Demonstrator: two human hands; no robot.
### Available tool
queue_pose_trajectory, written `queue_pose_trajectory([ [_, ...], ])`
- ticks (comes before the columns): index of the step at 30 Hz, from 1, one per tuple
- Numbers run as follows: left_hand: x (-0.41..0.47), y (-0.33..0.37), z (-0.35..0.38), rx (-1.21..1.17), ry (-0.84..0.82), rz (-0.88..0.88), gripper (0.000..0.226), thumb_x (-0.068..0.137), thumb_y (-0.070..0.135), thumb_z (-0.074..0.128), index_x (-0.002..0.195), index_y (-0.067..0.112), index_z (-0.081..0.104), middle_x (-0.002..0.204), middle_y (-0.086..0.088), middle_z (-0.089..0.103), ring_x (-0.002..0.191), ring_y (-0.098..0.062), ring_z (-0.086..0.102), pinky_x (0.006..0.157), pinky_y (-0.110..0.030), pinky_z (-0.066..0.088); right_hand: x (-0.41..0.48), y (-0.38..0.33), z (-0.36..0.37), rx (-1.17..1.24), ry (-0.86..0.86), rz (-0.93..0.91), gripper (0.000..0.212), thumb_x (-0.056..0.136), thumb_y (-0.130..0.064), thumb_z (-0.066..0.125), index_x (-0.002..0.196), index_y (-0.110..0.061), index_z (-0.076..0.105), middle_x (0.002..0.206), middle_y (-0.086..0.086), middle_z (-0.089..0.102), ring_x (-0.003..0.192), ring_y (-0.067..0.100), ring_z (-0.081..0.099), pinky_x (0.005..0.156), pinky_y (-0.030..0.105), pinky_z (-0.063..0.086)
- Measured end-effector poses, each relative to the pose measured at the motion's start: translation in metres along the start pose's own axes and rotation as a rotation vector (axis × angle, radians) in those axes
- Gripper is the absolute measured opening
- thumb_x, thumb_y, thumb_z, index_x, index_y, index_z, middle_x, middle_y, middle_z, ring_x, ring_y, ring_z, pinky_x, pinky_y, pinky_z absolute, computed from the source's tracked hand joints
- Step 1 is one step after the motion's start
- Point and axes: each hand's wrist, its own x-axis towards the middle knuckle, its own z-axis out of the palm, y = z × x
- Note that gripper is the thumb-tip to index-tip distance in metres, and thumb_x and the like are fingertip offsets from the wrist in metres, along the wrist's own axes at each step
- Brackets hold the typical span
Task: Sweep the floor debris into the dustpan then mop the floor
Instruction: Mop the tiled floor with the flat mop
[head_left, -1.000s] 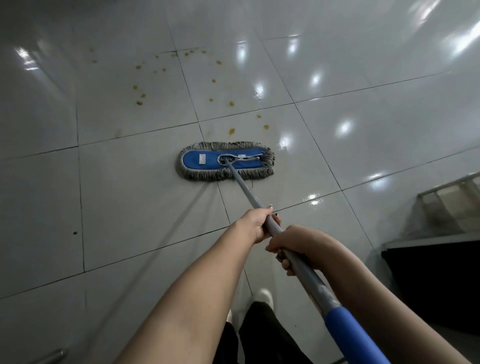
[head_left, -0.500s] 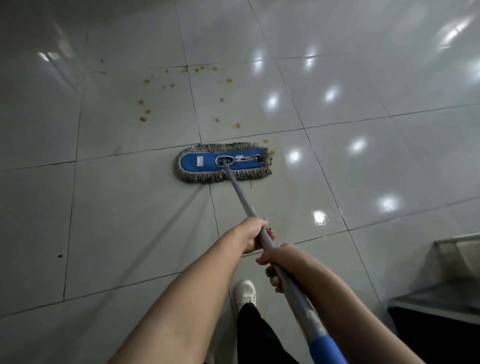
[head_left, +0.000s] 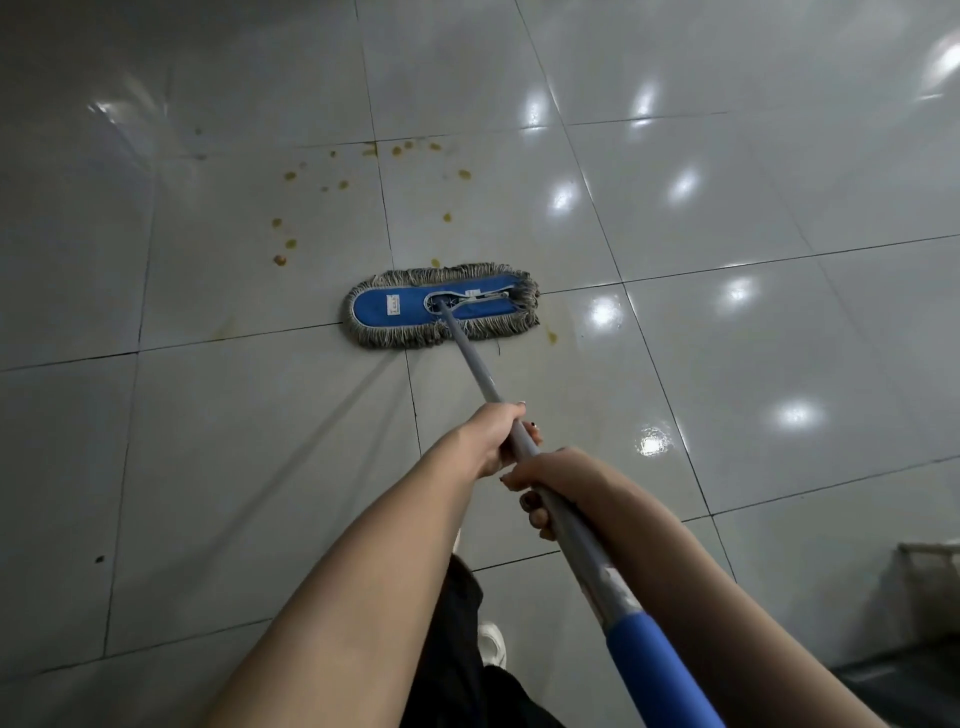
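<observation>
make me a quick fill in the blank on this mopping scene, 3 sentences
1. The left hand and right hand both grip the grey pole; the one nearer the mop head is the ___.
2. The mop head's top panel is ___, edged with a grey fringe.
3. Most yellowish spots on the floor lie on the ___ side of the mop head from the person.
Missing words: left; blue; far.

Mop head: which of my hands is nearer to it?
Left. The left hand grips the pole lower down, toward the mop head; the right hand grips just behind it, farther up.
</observation>
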Motion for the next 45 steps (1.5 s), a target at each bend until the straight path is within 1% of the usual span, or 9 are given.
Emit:
queue_pose_trajectory([
  [9,0.058,0.122,-0.005,-0.058,-0.045,-0.032,0.025,0.098,0.022,0.047,0.079,0.005,0.046,0.063,-0.004,0.048,0.056,-0.016,0.053,0.055,-0.028,0.047,0.049,-0.124,-0.014,-0.029,0.016,0.011,0.017,0.089,-0.014,0.057,0.074,-0.008,0.051,0.039,0.001,0.048,0.027,0.01,0.044,0.035,0.013,0.038],
  [15,0.086,0.217,-0.021,-0.071,-0.019,0.003,0.028,0.098,0.024,0.047,0.076,0.006,0.045,0.062,-0.004,0.049,0.036,-0.012,0.055,0.053,-0.027,0.046,0.084,-0.221,-0.002,0.005,-0.016,0.007,0.026,0.092,-0.016,0.054,0.069,-0.008,0.046,0.033,-0.001,0.045,0.024,0.009,0.042,0.033,0.011,0.037],
  [18,0.096,0.254,-0.029,-0.092,0.011,0.032,0.029,0.098,0.024,0.047,0.076,0.005,0.046,0.063,-0.005,0.05,0.051,-0.014,0.052,0.053,-0.026,0.045,0.099,-0.26,0.004,0.027,-0.007,-0.002,0.026,0.093,-0.017,0.054,0.07,-0.007,0.047,0.033,0.0,0.046,0.023,0.008,0.042,0.032,0.011,0.037],
  [21,0.103,0.279,-0.035,-0.095,0.003,0.04,0.028,0.098,0.024,0.047,0.076,0.006,0.045,0.065,-0.005,0.049,0.053,-0.015,0.05,0.052,-0.025,0.045,0.111,-0.284,0.008,0.03,-0.018,0.011,0.026,0.094,-0.018,0.054,0.071,-0.007,0.047,0.032,0.0,0.046,0.023,0.008,0.042,0.032,0.011,0.037],
  [25,0.115,0.288,-0.042,-0.099,-0.008,0.061,0.029,0.097,0.026,0.049,0.076,0.006,0.048,0.064,-0.003,0.051,0.041,-0.011,0.054,0.048,-0.023,0.047,0.124,-0.297,0.012,0.021,-0.013,0.029,0.027,0.093,-0.02,0.055,0.07,-0.008,0.048,0.032,-0.001,0.047,0.023,0.008,0.043,0.033,0.011,0.038],
  [31,0.126,0.271,-0.053,-0.069,0.005,0.058,0.025,0.094,0.023,0.055,0.077,0.005,0.049,0.058,-0.004,0.057,0.041,-0.014,0.058,0.059,-0.03,0.051,0.128,-0.271,0.017,0.125,-0.058,0.061,0.027,0.091,-0.025,0.06,0.074,-0.007,0.052,0.039,-0.002,0.05,0.028,0.008,0.046,0.034,0.013,0.039],
  [34,0.127,0.262,-0.059,-0.073,0.014,0.072,0.024,0.094,0.022,0.055,0.078,0.005,0.049,0.048,-0.003,0.057,0.039,-0.013,0.057,0.054,-0.028,0.049,0.128,-0.258,0.025,0.314,-0.105,0.066,0.028,0.093,-0.025,0.059,0.074,-0.007,0.048,0.042,-0.001,0.048,0.029,0.007,0.043,0.033,0.013,0.039],
  [39,0.123,0.256,-0.074,-0.146,0.037,0.126,0.027,0.096,0.019,0.051,0.074,0.004,0.046,0.062,-0.006,0.05,0.039,-0.012,0.053,0.046,-0.021,0.045,0.125,-0.25,0.048,0.589,-0.226,0.12,0.034,0.095,-0.022,0.055,0.065,-0.01,0.043,0.04,-0.002,0.044,0.026,0.005,0.042,0.029,0.013,0.038],
  [45,0.115,0.245,-0.088,-0.169,0.018,0.133,0.028,0.098,0.021,0.048,0.074,0.006,0.046,0.065,-0.004,0.049,0.035,-0.007,0.052,0.04,-0.015,0.044,0.119,-0.242,0.069,0.515,-0.14,0.079,0.038,0.094,-0.027,0.057,0.063,-0.011,0.041,0.04,-0.003,0.041,0.026,0.004,0.038,0.029,0.011,0.036],
])
